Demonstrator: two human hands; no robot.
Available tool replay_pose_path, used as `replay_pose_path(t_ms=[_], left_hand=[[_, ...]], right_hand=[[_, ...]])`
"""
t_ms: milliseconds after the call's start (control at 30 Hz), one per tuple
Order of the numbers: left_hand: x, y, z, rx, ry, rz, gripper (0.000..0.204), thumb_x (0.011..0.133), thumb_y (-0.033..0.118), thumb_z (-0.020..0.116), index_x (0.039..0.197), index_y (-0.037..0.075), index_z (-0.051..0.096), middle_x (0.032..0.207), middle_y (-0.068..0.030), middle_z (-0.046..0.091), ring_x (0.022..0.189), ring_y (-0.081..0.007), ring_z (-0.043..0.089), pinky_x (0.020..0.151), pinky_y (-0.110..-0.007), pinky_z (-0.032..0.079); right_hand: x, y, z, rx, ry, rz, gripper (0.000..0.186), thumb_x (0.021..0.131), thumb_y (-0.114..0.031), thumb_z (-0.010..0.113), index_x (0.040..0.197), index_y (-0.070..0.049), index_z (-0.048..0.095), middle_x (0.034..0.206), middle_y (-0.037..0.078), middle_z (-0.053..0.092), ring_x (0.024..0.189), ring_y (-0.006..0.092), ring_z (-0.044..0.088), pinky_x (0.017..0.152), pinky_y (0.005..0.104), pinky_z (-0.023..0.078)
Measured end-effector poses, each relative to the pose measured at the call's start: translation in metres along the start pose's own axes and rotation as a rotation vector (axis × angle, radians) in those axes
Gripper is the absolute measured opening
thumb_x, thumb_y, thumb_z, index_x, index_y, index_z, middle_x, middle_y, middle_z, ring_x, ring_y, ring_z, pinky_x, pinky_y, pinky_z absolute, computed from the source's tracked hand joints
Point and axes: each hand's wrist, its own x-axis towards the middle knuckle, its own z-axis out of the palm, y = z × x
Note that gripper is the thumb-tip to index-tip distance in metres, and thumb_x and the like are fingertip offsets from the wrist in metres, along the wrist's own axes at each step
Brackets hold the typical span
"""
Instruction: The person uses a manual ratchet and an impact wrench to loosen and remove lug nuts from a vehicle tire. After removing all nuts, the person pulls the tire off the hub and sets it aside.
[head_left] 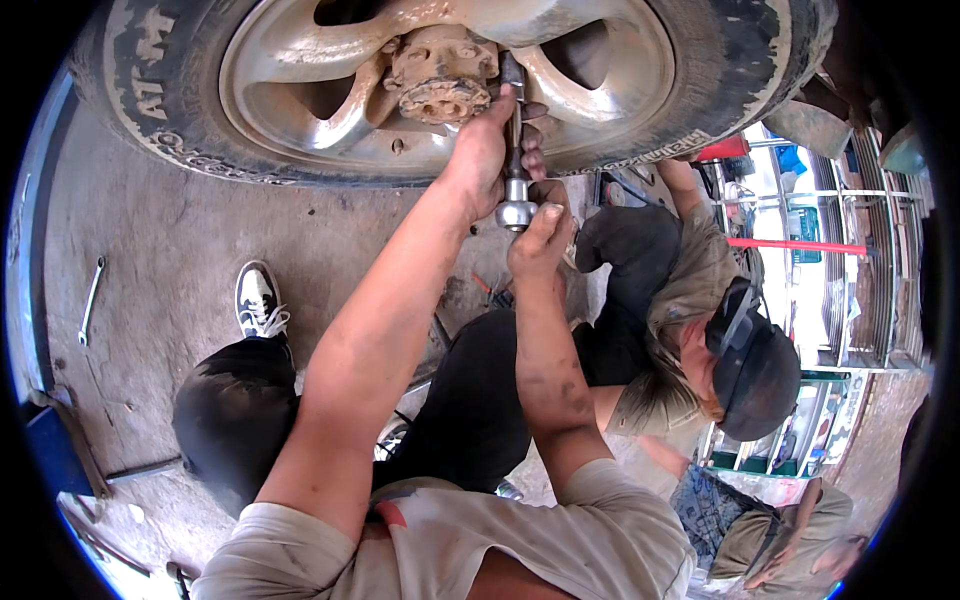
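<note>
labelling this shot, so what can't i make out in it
Head view throughout:
wheel: top cut off by the upper edge
metal tool: what its far end meets is hidden by the tool itself
left hand: palm hidden by the hand itself
blue object: cut off by the dark rim at left

Both arms reach forward from the torso, bare below the sleeves (275, 550). Left forearm (385, 300) runs obliquely inward, elbow slightly bent; left hand (479, 160) is the farther forward of the two, closed in a grasp, one digit extended away from the body. Right forearm (552, 360) runs nearly straight ahead, dark smudges (570, 388) near the elbow. Right hand (540, 243) just behind and right of the left, fingers curled, thumb (544, 222) pointing forward. Forearms uncrossed.
</note>
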Motion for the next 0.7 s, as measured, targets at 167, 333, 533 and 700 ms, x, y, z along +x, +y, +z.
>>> replay_pose_path(t_ms=[167,333,533,700], left_hand=[[-0.014,-0.031,-0.019,0.114,-0.047,0.25,0.057,0.094,0.052,0.032,0.112,0.0,0.046,0.08,-0.0079,0.053,0.07,-0.0174,0.054,0.067,-0.032,0.05],[-0.039,-0.074,-0.026,0.641,-0.037,0.952,0.06,0.087,0.036,0.058,0.129,-0.001,0.037,0.101,-0.015,0.058,0.088,-0.0191,0.059,0.076,-0.031,0.049],[-0.046,-0.083,-0.009,0.759,0.245,0.922,0.022,0.079,0.001,0.064,0.094,0.002,0.048,0.077,-0.0069,0.055,0.069,-0.0152,0.06,0.061,-0.028,0.049],[-0.036,-0.088,-0.009,0.4,0.131,0.838,0.019,0.082,0.005,0.062,0.092,0.002,0.046,0.069,-0.0054,0.051,0.053,-0.0155,0.056,0.049,-0.029,0.045]], right_hand=[[0.007,-0.014,-0.015,0.042,-0.06,-0.051,0.059,0.09,-0.056,0.033,0.083,0.001,0.048,0.07,0.015,0.051,0.064,0.0262,0.051,0.059,0.037,0.039],[0.006,-0.018,-0.03,0.134,-0.093,0.118,0.038,0.092,-0.037,0.039,0.085,-0.001,0.046,0.072,0.014,0.049,0.066,0.026,0.05,0.06,0.0363,0.039],[-0.011,0.013,-0.053,0.255,-0.24,-0.105,0.037,0.077,-0.021,0.066,0.1,-0.002,0.045,0.081,0.011,0.054,0.078,0.0232,0.056,0.074,0.0298,0.045],[-0.013,0.049,-0.092,-0.341,-0.436,0.166,0.032,0.061,-0.018,0.076,0.079,-0.002,0.054,0.063,0.008,0.055,0.056,0.0155,0.052,0.055,0.0295,0.043]])
